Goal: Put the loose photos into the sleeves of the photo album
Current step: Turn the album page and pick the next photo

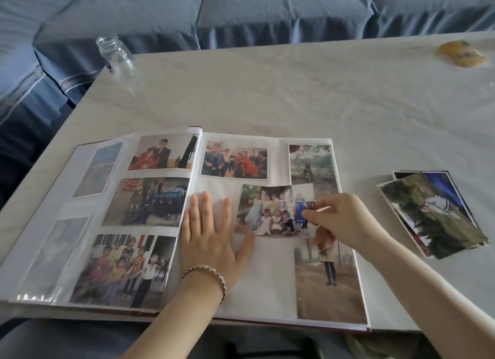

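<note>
Right now the photo album (267,278) lies open at the near edge of the counter (294,96), its left page full of sleeved pictures. On the right page, two photos sit along the far edge and a tall one fills the near right corner.

The left hand (209,238) rests flat on the right page just beside the spine. Its fingers are straight and spread, so its grip is wide and holds nothing, and the thumb tip reaches the near left corner of a loose group photo (273,211). A bracelet (206,271) circles that wrist.

The group photo, showing a cluster of children, lies across the middle of the right page. The right hand (345,219) has its grip narrow on the photo's right edge, pinching it between thumb and curled fingers. Whether the photo's left edge is already inside a sleeve, I cannot tell.

To the right of the album, apart from it, a small stack of loose photos (439,219) lies fanned on the counter. A clear glass jar (117,57) stands at the far left corner, and a yellowish object (462,54), too blurred to name, sits far right. A blue sofa (241,10) runs beyond the counter.
</note>
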### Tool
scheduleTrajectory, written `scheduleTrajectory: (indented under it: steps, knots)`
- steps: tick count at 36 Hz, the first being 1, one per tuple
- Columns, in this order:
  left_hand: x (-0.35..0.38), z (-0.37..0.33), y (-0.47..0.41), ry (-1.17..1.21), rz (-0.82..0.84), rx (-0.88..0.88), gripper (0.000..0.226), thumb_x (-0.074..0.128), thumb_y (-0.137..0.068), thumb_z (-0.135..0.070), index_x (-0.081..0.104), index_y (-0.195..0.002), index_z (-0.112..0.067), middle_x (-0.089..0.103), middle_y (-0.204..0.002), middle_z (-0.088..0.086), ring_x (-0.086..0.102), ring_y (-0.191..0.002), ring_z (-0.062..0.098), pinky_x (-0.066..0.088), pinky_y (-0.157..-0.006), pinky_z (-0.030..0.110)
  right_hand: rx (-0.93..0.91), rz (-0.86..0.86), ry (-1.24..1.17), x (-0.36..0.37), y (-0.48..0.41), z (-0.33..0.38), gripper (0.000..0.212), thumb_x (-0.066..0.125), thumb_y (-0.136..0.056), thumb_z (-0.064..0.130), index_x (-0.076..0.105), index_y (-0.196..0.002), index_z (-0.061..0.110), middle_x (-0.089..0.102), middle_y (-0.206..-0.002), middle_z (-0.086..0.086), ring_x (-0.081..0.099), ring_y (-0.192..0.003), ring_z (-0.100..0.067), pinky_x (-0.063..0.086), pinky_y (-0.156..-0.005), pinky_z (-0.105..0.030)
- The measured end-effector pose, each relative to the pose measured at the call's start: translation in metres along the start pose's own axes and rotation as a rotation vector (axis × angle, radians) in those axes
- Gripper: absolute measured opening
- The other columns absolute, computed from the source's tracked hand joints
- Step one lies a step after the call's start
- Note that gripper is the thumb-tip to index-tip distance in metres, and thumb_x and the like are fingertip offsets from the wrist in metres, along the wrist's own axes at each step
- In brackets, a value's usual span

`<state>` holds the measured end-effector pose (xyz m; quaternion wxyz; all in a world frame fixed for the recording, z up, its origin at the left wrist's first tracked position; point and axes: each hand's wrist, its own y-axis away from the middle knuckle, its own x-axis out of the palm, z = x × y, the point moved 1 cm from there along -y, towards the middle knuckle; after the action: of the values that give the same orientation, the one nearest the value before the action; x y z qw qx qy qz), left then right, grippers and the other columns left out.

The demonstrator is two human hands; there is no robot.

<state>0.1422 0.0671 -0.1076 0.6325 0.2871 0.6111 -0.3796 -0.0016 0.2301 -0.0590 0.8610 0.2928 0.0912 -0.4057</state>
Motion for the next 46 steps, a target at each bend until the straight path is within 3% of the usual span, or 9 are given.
scheduleTrajectory:
  steps: [6, 10, 15, 20, 29, 33, 36, 39, 46]
  knots:
    - [-0.001, 0.0, 0.001, 0.045, 0.016, -0.001, 0.074, 0.012, -0.092, -0.063, 0.048, -0.133, -0.013, 0.04, -0.14, 0.027, 0.037, -0.129, 0.045, 0.008, -0.11, 0.041, -0.027, 0.083, 0.101, 0.026, -0.014, 0.017, 0.017, 0.063, -0.089, 0.019, 0.064, -0.073, 0.014, 0.057, -0.039, 0.006, 0.047, -0.029, 0.0, 0.035, -0.035, -0.01]
    - [-0.001, 0.001, 0.001, 0.055, 0.031, -0.001, 0.072, 0.014, -0.09, -0.062, 0.048, -0.133, -0.014, 0.039, -0.141, 0.027, 0.035, -0.13, 0.045, 0.004, -0.11, 0.039, 0.002, 0.165, 0.182, 0.022, -0.016, 0.019, 0.022, 0.06, -0.09, 0.025, 0.067, -0.076, 0.009, 0.068, -0.055, -0.001, 0.058, -0.042, -0.005, 0.041, -0.042, -0.013]
    - [0.0, 0.001, 0.001, 0.057, 0.037, -0.004, 0.073, 0.011, -0.091, -0.061, 0.05, -0.133, -0.015, 0.038, -0.142, 0.026, 0.034, -0.131, 0.044, 0.005, -0.11, 0.038, 0.008, 0.054, 0.022, 0.012, -0.021, 0.011, 0.009, 0.061, -0.087, 0.006, 0.07, -0.091, 0.004, 0.069, -0.069, -0.006, 0.064, -0.049, -0.006, 0.045, -0.043, -0.015]
    - [-0.001, 0.001, 0.001, 0.065, 0.036, 0.0, 0.073, 0.009, -0.091, -0.061, 0.047, -0.134, -0.016, 0.037, -0.143, 0.025, 0.032, -0.133, 0.043, 0.005, -0.11, 0.038, 0.008, 0.005, -0.004, 0.016, -0.021, 0.01, 0.005, 0.066, -0.084, 0.005, 0.071, -0.083, 0.005, 0.07, -0.066, -0.008, 0.065, -0.051, -0.01, 0.058, -0.058, -0.025]
    - [-0.003, 0.0, 0.001, 0.061, 0.052, -0.001, 0.077, 0.006, -0.09, -0.062, 0.046, -0.134, -0.014, 0.04, -0.14, 0.027, 0.036, -0.13, 0.044, 0.014, -0.109, 0.044, -0.05, 0.089, 0.053, 0.04, -0.018, 0.02, 0.006, 0.067, -0.083, 0.006, 0.071, -0.078, 0.005, 0.07, -0.067, -0.01, 0.069, -0.063, -0.02, 0.059, -0.07, -0.031]
    - [-0.004, 0.0, 0.001, 0.064, 0.047, 0.004, 0.076, 0.007, -0.09, -0.062, 0.048, -0.132, -0.014, 0.041, -0.139, 0.027, 0.037, -0.13, 0.045, 0.015, -0.108, 0.044, 0.024, 0.113, -0.036, 0.037, -0.019, 0.023, 0.014, 0.062, -0.087, 0.006, 0.069, -0.074, 0.007, 0.07, -0.07, -0.01, 0.069, -0.064, -0.019, 0.059, -0.07, -0.031]
    - [-0.002, 0.001, 0.001, 0.06, 0.042, 0.007, 0.076, 0.01, -0.09, -0.062, 0.049, -0.134, -0.013, 0.04, -0.14, 0.027, 0.036, -0.13, 0.045, 0.011, -0.109, 0.041, 0.089, 0.073, -0.132, 0.037, -0.018, 0.023, 0.01, 0.066, -0.086, 0.016, 0.069, -0.079, 0.009, 0.07, -0.069, -0.006, 0.064, -0.057, -0.012, 0.059, -0.064, -0.026]
    - [-0.002, 0.0, 0.001, 0.062, 0.045, 0.009, 0.075, 0.012, -0.09, -0.062, 0.048, -0.135, -0.013, 0.039, -0.141, 0.026, 0.035, -0.131, 0.044, 0.008, -0.109, 0.04, 0.038, -0.031, -0.055, 0.042, -0.016, 0.019, 0.016, 0.074, -0.079, 0.027, 0.067, -0.078, 0.013, 0.069, -0.066, -0.001, 0.064, -0.058, -0.013, 0.059, -0.063, -0.029]
    - [-0.001, 0.001, 0.001, 0.063, 0.046, 0.002, 0.073, 0.012, -0.091, -0.06, 0.047, -0.134, -0.014, 0.039, -0.141, 0.026, 0.035, -0.131, 0.044, 0.009, -0.109, 0.041, -0.1, -0.229, 0.153, 0.055, -0.011, 0.02, 0.01, 0.074, -0.078, 0.026, 0.067, -0.076, 0.02, 0.063, -0.068, 0.01, 0.06, -0.062, -0.009, 0.05, -0.055, -0.024]
